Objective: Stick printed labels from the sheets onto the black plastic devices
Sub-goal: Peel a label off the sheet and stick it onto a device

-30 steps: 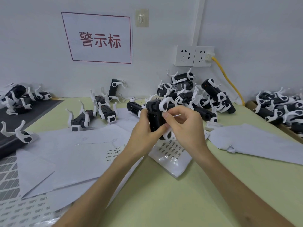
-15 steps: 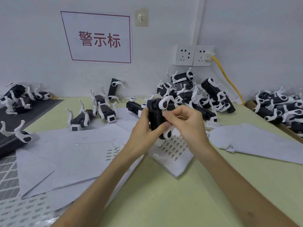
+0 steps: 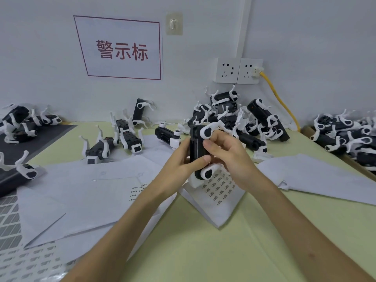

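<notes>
Two-handed grip [image 3: 179, 159] on upright device [image 3: 197, 148]

Two bare forearms rise from the lower edge of the frame and converge at centre, where both hands close around a black plastic device [image 3: 197, 151] held upright. The left hand [image 3: 179, 165] grips the device from its left side, its thumb laid across the front of the lower body and its fingers hidden behind. The right hand [image 3: 227, 155] meets the device from its right side, wrist bent and knuckles raised, with a fingertip [image 3: 207, 143] pressed to the front face above the left thumb and the other fingers curled beside the device.
</notes>
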`<move>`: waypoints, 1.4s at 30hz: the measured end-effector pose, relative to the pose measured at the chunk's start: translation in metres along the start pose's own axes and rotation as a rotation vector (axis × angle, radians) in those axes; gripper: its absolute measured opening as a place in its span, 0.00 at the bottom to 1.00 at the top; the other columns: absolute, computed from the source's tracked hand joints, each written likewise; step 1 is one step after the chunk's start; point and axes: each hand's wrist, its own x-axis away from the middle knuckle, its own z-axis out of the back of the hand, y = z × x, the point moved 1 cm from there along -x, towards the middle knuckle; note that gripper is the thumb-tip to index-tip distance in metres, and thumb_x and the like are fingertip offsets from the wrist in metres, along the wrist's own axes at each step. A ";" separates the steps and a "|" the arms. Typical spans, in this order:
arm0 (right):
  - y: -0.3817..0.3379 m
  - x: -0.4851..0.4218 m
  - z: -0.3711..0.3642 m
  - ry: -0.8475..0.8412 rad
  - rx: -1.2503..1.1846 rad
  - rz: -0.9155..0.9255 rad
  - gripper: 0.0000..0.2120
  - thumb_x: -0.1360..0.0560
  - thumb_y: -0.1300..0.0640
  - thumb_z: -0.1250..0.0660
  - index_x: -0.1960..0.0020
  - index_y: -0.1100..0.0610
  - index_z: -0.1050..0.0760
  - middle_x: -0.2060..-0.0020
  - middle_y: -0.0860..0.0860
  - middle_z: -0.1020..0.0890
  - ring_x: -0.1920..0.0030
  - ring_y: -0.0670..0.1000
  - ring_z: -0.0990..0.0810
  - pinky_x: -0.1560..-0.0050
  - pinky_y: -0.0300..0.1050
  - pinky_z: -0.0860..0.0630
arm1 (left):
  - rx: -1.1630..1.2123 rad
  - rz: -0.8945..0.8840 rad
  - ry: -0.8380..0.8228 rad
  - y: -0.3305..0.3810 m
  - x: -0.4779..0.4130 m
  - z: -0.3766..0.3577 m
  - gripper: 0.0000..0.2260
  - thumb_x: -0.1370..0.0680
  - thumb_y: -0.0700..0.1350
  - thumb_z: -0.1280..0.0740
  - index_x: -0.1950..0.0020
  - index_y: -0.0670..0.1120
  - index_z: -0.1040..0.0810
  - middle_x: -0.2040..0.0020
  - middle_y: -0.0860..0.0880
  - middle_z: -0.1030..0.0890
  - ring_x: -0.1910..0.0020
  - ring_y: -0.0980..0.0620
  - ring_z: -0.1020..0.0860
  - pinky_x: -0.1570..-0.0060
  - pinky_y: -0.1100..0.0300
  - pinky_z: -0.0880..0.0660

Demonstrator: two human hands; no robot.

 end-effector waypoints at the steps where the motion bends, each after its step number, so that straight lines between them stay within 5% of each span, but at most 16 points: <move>1: 0.000 0.000 0.000 -0.022 -0.037 -0.010 0.14 0.22 0.54 0.31 0.52 0.66 0.29 0.62 0.55 0.22 0.58 0.57 0.22 0.53 0.51 0.22 | 0.013 0.014 -0.016 0.000 0.001 0.000 0.21 0.23 0.46 0.30 0.30 0.47 0.27 0.38 0.43 0.19 0.38 0.47 0.19 0.37 0.51 0.22; 5: 0.002 0.000 0.000 -0.013 -0.034 -0.037 0.17 0.20 0.56 0.34 0.48 0.72 0.31 0.57 0.58 0.27 0.56 0.58 0.29 0.51 0.57 0.31 | 0.044 0.049 -0.051 0.000 0.001 0.000 0.18 0.20 0.42 0.32 0.30 0.46 0.28 0.38 0.43 0.19 0.38 0.47 0.19 0.38 0.53 0.22; 10: 0.000 0.002 0.000 -0.024 0.022 -0.023 0.10 0.18 0.57 0.37 0.56 0.60 0.29 0.65 0.54 0.29 0.65 0.51 0.30 0.61 0.45 0.31 | 0.076 0.082 -0.065 0.002 0.001 0.000 0.16 0.17 0.38 0.35 0.30 0.45 0.29 0.42 0.47 0.16 0.43 0.53 0.17 0.42 0.59 0.21; 16: 0.000 0.003 -0.009 0.018 0.084 0.036 0.22 0.24 0.51 0.32 0.52 0.72 0.33 0.60 0.58 0.27 0.58 0.58 0.28 0.53 0.60 0.28 | -0.029 0.055 -0.051 0.003 0.003 -0.001 0.21 0.19 0.43 0.32 0.26 0.46 0.32 0.32 0.45 0.23 0.33 0.52 0.23 0.30 0.50 0.27; 21: -0.001 0.004 -0.007 -0.028 0.016 -0.025 0.21 0.23 0.51 0.35 0.52 0.70 0.35 0.57 0.56 0.29 0.55 0.57 0.31 0.51 0.58 0.33 | -0.010 0.085 -0.050 0.002 0.003 -0.003 0.19 0.17 0.41 0.34 0.27 0.46 0.32 0.32 0.45 0.22 0.33 0.52 0.23 0.31 0.51 0.27; 24: 0.001 0.003 -0.005 -0.029 0.032 -0.046 0.19 0.22 0.50 0.36 0.50 0.68 0.32 0.56 0.57 0.28 0.54 0.58 0.30 0.50 0.61 0.33 | 0.022 0.087 -0.059 0.001 0.002 -0.002 0.17 0.17 0.41 0.34 0.29 0.47 0.30 0.34 0.45 0.21 0.36 0.52 0.21 0.36 0.58 0.23; 28: 0.001 0.002 -0.002 -0.033 0.037 -0.034 0.10 0.21 0.53 0.37 0.61 0.50 0.28 0.65 0.49 0.29 0.62 0.50 0.30 0.54 0.53 0.34 | 0.106 0.101 -0.061 -0.002 0.000 0.000 0.20 0.21 0.46 0.31 0.29 0.49 0.28 0.39 0.51 0.17 0.39 0.54 0.19 0.39 0.59 0.23; 32: 0.004 0.002 -0.004 -0.050 0.017 -0.017 0.09 0.21 0.59 0.37 0.60 0.57 0.31 0.67 0.50 0.29 0.64 0.48 0.30 0.58 0.45 0.32 | 0.054 0.098 0.028 -0.005 -0.004 0.000 0.21 0.23 0.60 0.33 0.36 0.50 0.23 0.43 0.50 0.16 0.41 0.55 0.18 0.40 0.60 0.24; 36: 0.000 0.003 -0.006 -0.102 0.063 0.050 0.07 0.25 0.60 0.37 0.59 0.64 0.28 0.66 0.50 0.23 0.61 0.46 0.25 0.56 0.37 0.28 | 0.006 0.085 0.146 -0.008 -0.010 0.006 0.16 0.19 0.58 0.37 0.51 0.46 0.21 0.59 0.52 0.18 0.60 0.57 0.20 0.59 0.69 0.25; 39: 0.000 0.003 -0.004 -0.034 0.154 0.089 0.11 0.27 0.59 0.35 0.59 0.68 0.26 0.64 0.54 0.21 0.59 0.49 0.23 0.53 0.40 0.27 | 0.084 0.158 0.186 -0.010 -0.012 0.009 0.17 0.22 0.59 0.36 0.51 0.46 0.21 0.63 0.50 0.19 0.65 0.55 0.21 0.65 0.64 0.24; 42: 0.000 0.003 0.002 0.147 0.183 0.144 0.08 0.29 0.61 0.35 0.64 0.66 0.27 0.69 0.54 0.23 0.66 0.48 0.26 0.61 0.40 0.27 | 0.109 0.222 0.193 -0.013 -0.013 0.010 0.19 0.25 0.61 0.37 0.48 0.47 0.22 0.63 0.51 0.18 0.64 0.52 0.20 0.62 0.56 0.22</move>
